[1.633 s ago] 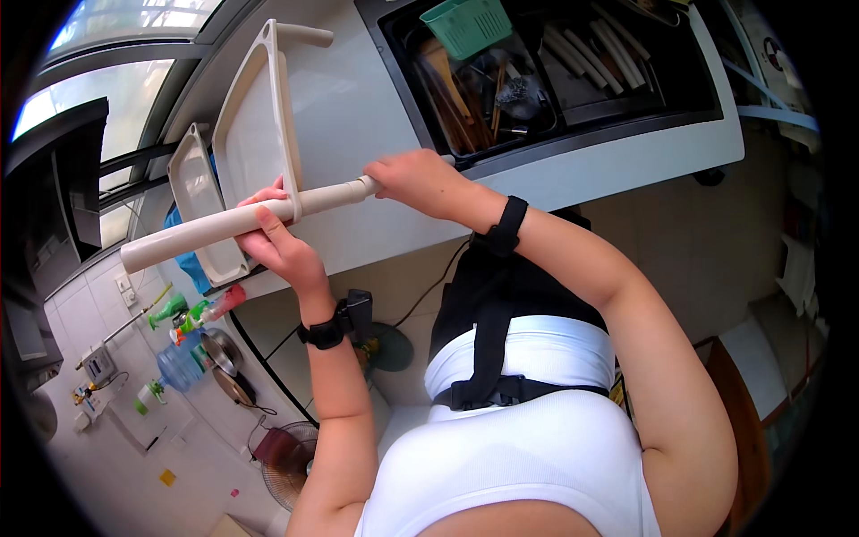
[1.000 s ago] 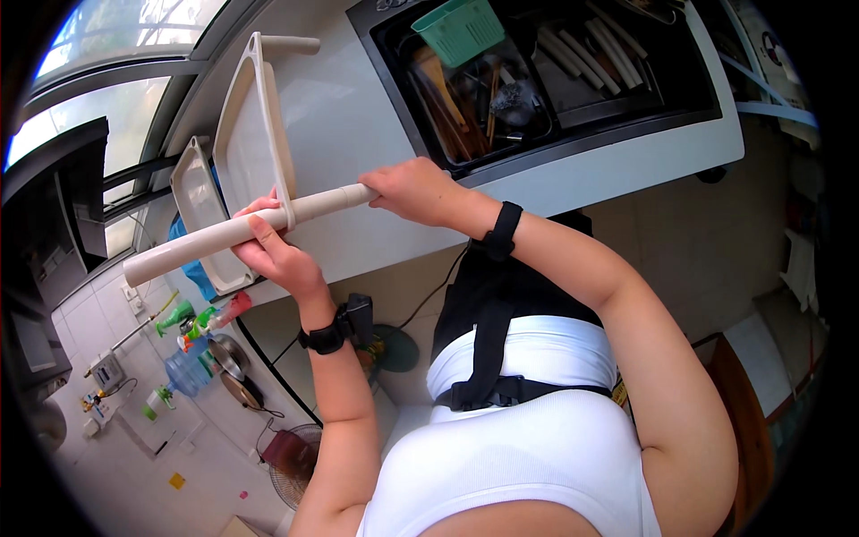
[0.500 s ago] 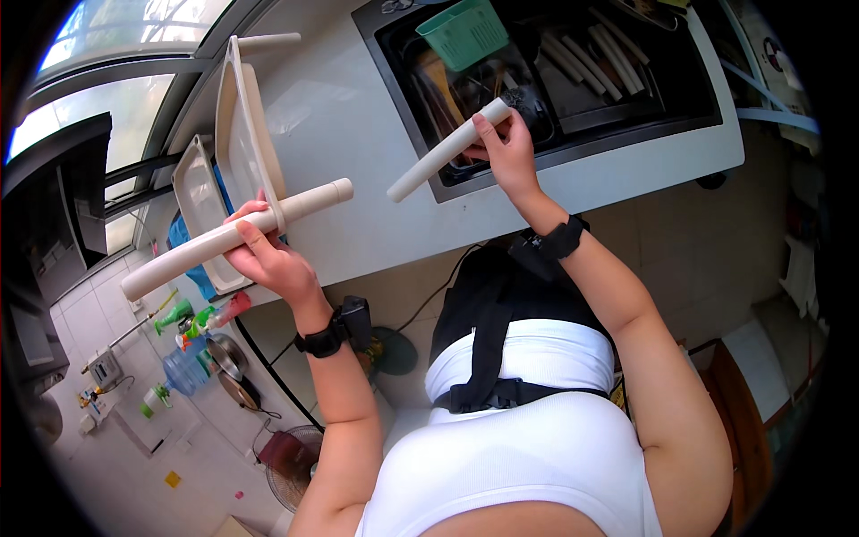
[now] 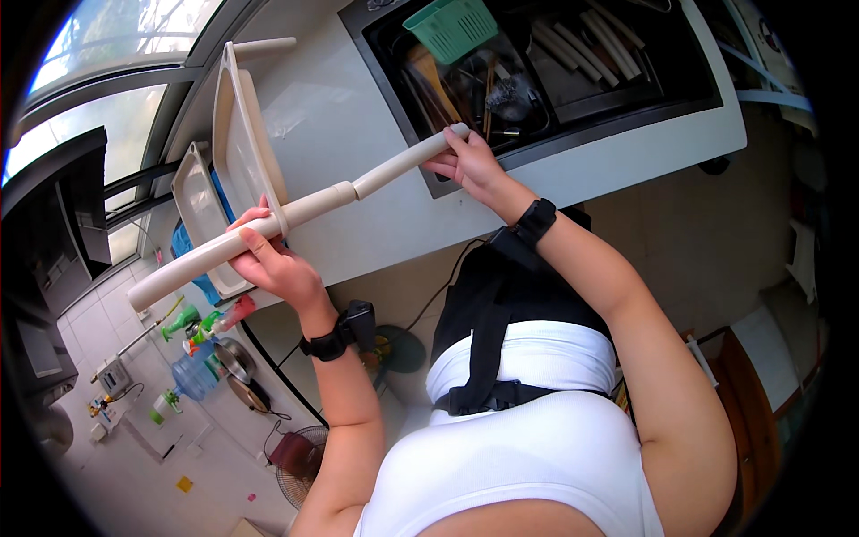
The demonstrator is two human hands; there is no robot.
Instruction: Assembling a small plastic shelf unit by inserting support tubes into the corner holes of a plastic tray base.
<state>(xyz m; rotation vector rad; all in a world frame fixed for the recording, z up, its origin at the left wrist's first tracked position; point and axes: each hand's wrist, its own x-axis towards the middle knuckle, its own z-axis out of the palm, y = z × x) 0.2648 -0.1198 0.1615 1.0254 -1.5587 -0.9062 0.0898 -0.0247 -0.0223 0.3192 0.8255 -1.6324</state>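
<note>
My left hand (image 4: 284, 270) is closed around a thick off-white plastic tube (image 4: 174, 270), fingers at the corner of an upright beige plastic tray (image 4: 243, 143). That tube passes the tray's corner and slants up to the right. Between the thumb and fingers of my right hand (image 4: 474, 170) is the far end of a second off-white tube (image 4: 403, 166), slimmer than the first. Its near end meets the collared end of the thick tube, nearly in line with it. Whether it sits inside that end, I cannot tell.
Another beige tray (image 4: 192, 201) leans behind the first, with blue material beside it. Across the white countertop (image 4: 322, 107), a dark sink (image 4: 582, 134) holds a green basket (image 4: 450, 29), utensils and several loose tubes (image 4: 573, 52). Windows (image 4: 116, 98) border the left side.
My right hand has moved left and slightly down, bringing the slim tube's end against the thick tube's end. My left hand and the tray have barely moved.
</note>
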